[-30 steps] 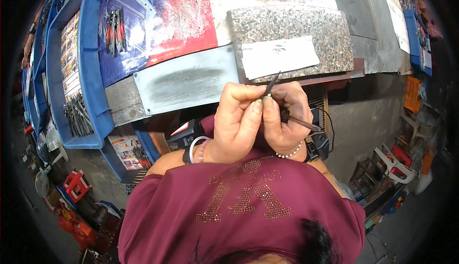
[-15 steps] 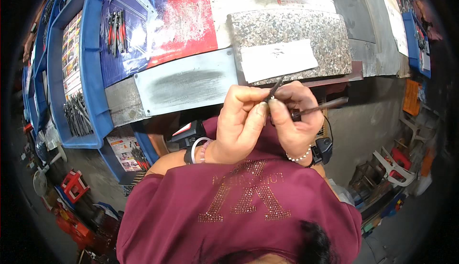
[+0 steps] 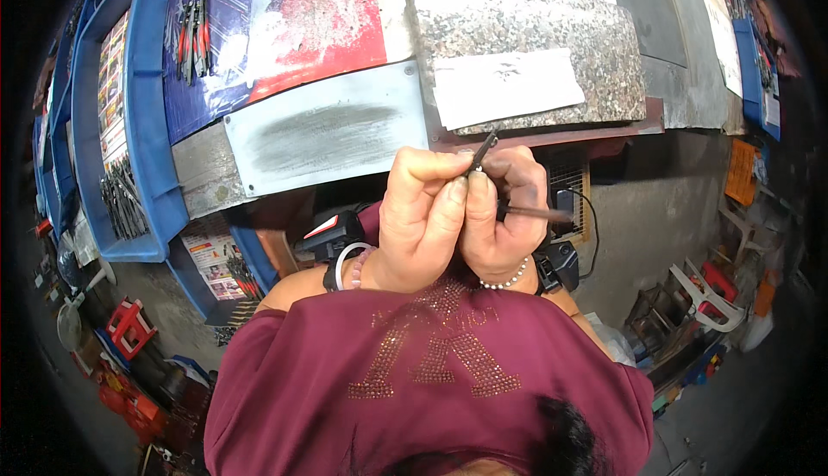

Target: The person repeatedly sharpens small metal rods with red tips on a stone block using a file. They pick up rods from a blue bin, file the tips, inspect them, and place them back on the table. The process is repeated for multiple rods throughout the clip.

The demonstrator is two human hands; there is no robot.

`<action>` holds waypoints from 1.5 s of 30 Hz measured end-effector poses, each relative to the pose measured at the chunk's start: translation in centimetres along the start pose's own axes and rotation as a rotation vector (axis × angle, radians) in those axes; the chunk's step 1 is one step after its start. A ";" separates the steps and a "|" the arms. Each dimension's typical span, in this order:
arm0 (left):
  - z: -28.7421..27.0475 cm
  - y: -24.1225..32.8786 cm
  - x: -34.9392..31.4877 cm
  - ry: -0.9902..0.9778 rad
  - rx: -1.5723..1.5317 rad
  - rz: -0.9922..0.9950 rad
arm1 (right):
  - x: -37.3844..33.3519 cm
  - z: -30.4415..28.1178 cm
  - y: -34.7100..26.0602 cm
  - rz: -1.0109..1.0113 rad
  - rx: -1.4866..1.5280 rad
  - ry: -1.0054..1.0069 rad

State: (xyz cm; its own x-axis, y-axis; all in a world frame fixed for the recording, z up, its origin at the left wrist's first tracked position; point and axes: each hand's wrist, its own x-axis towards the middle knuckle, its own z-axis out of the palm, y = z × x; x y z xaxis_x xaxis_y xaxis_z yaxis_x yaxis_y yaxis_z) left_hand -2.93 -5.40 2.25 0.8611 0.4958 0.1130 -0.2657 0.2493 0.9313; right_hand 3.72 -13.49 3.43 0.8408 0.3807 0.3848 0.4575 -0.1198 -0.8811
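My left hand [image 3: 421,213] and my right hand [image 3: 507,217] meet just off the bench's front edge. Between their thumbs and fingers they pinch a small, slim dark metal piece [image 3: 485,148], its narrow tip pointing away from me. A thin dark brown rod [image 3: 543,214] juts out to the right from under my right hand's curled fingers; its other end is hidden in the palm. Beyond my hands, a white paper slip [image 3: 507,88] with small dark marks lies on a speckled stone block [image 3: 595,53].
A pale plate [image 3: 379,92] with a grey smudge is fixed left of the stone. Slim black-and-red tools [image 3: 195,40] lie on the coloured bench sheet. A blue tray [image 3: 155,131] at left holds several dark tools [image 3: 125,200]; a lower blue bin [image 3: 194,282] sits beneath.
Both hands have shifted slightly left, still pinching the dark piece. The rod has swung to point lower. The bench appears higher in the picture.
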 end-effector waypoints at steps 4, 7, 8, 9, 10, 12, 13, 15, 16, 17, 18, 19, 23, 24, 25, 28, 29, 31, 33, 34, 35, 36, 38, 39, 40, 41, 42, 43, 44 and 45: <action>0.0 0.0 0.3 -0.166 -0.215 -0.002 | 1.0 -1.5 -0.2 0.475 0.744 -0.094; 0.5 0.2 0.2 -0.124 -0.096 -0.070 | 1.6 -1.6 1.0 0.099 0.300 -0.108; 0.7 0.3 0.1 -0.107 -0.078 -0.082 | 1.5 -1.5 1.2 0.023 0.244 -0.084; 0.6 0.3 0.0 -0.107 -0.064 -0.058 | 1.4 -1.3 1.4 -0.028 0.172 -0.063; 0.6 0.3 -0.1 -0.122 -0.038 -0.043 | 1.2 -1.2 1.5 -0.034 0.126 -0.056; 0.2 0.2 -0.2 -0.168 -0.064 -0.023 | 0.7 -0.9 1.5 -0.052 0.037 -0.043; 0.2 0.1 -0.4 -0.134 -0.032 -0.005 | 0.6 -0.8 1.5 -0.055 0.000 -0.047; 0.3 -0.2 -0.7 -0.071 0.030 0.028 | 0.3 -0.5 1.4 -0.069 -0.071 -0.038; 0.3 -0.2 -0.8 -0.072 -0.012 -0.008 | 0.1 -0.5 1.3 -0.068 -0.138 -0.046; 0.5 -0.2 -0.8 -0.044 -0.036 -0.039 | 0.1 -0.4 1.2 -0.043 -0.111 -0.046; 0.8 -0.1 -0.9 -0.017 -0.059 -0.068 | 0.1 -0.5 1.1 -0.053 -0.083 -0.025; 1.1 0.1 -0.9 0.009 -0.081 -0.093 | 0.2 -0.5 1.1 -0.039 -0.070 -0.018; 0.7 1.4 0.2 -0.141 -0.546 -0.409 | 0.9 -2.2 0.6 0.396 0.684 -0.069; 0.2 2.0 0.4 -0.124 -0.558 -0.631 | 1.3 -2.7 0.7 0.327 0.617 -0.110; -0.2 2.2 0.7 -0.185 -0.625 -0.655 | 1.7 -3.0 0.8 0.280 0.538 -0.150; -0.5 2.3 0.9 -0.299 -0.566 -0.566 | 2.0 -3.8 0.7 0.279 0.498 -0.247; -0.4 2.2 0.7 -0.273 -0.421 -0.451 | 1.9 -3.7 0.8 0.246 0.491 -0.256; -0.2 1.8 0.3 -0.249 -0.140 -0.177 | 1.4 -3.1 1.0 0.106 0.302 -0.175; -0.5 1.7 0.0 -0.252 -0.074 -0.131 | 1.0 -2.4 1.4 -0.008 0.138 -0.113; -0.7 1.6 -0.1 -0.281 -0.039 -0.122 | 0.7 -2.0 1.5 -0.048 0.171 -0.074; -0.8 1.6 -0.2 -0.311 -0.005 -0.114 | 0.4 -1.7 1.5 -0.066 0.172 -0.042; -0.8 1.5 -0.3 -0.286 0.018 -0.075 | 0.4 -1.3 1.6 -0.138 0.122 -0.024; -0.8 1.3 -0.3 -0.273 0.020 -0.073 | 0.2 -1.0 1.0 -0.148 -0.001 -0.019; -0.8 1.3 -0.4 -0.280 0.001 -0.076 | 0.1 -1.0 0.6 -0.165 -0.059 -0.001; -0.9 1.2 -0.4 -0.287 -0.017 -0.080 | 0.2 -1.1 0.2 -0.137 -0.068 -0.020; -0.9 1.2 -0.4 -0.294 -0.035 -0.085 | 0.2 -1.4 -0.3 0.044 0.079 -0.046; -0.9 1.2 -0.5 -0.278 -0.059 -0.100 | 0.3 -1.9 -0.8 0.206 0.219 -0.102; -0.9 1.3 -0.7 -0.277 -0.114 -0.119 | 0.3 -2.4 -1.2 0.366 0.352 -0.195; -0.9 1.3 -0.8 -0.260 -0.190 -0.132 | 0.3 -2.7 -1.3 0.525 0.580 -0.165; -0.9 1.3 -0.9 -0.223 -0.183 -0.145 | 0.4 -3.0 -1.2 0.487 0.532 -0.198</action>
State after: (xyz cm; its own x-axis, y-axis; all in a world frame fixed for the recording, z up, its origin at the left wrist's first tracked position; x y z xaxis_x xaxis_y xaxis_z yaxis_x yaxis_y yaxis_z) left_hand -4.46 -4.78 3.10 0.9641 0.2544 0.0757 -0.1894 0.4595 0.8678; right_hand 4.39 -15.93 5.53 0.8217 0.5619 -0.0950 -0.1970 0.1237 -0.9726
